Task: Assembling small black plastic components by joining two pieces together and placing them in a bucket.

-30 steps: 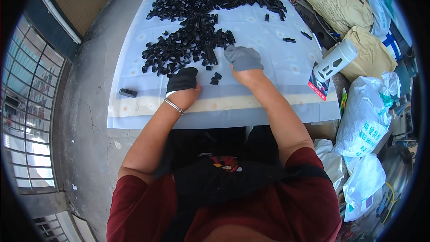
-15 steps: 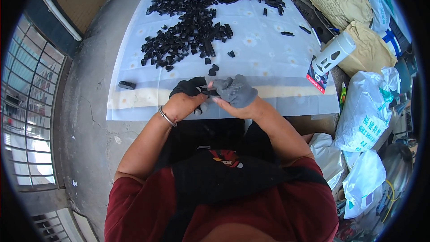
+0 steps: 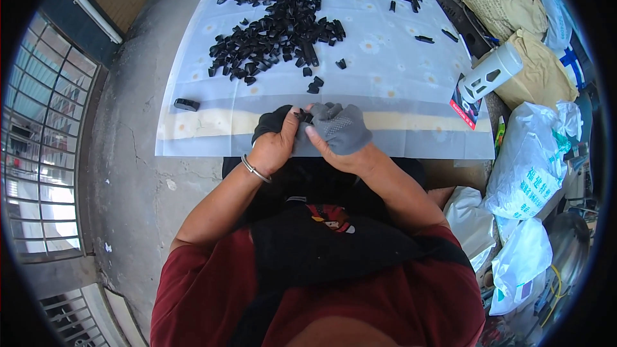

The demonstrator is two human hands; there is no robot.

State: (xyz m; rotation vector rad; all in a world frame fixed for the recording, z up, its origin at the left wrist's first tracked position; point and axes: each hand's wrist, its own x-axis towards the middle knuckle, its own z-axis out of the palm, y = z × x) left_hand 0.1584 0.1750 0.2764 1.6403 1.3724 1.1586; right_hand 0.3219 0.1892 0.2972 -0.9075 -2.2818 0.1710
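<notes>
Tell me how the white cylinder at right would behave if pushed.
The white cylinder would probably tip readily, being tall and narrow. Its cut-outs suggest a hollow, fairly light body. Once down, its round side might roll.

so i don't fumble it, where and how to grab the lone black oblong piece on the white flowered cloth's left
Probably pinch the black oblong piece mid-length, near and far sides, from above: it lies lengthwise left to right, apart from heaped black pieces.
</notes>
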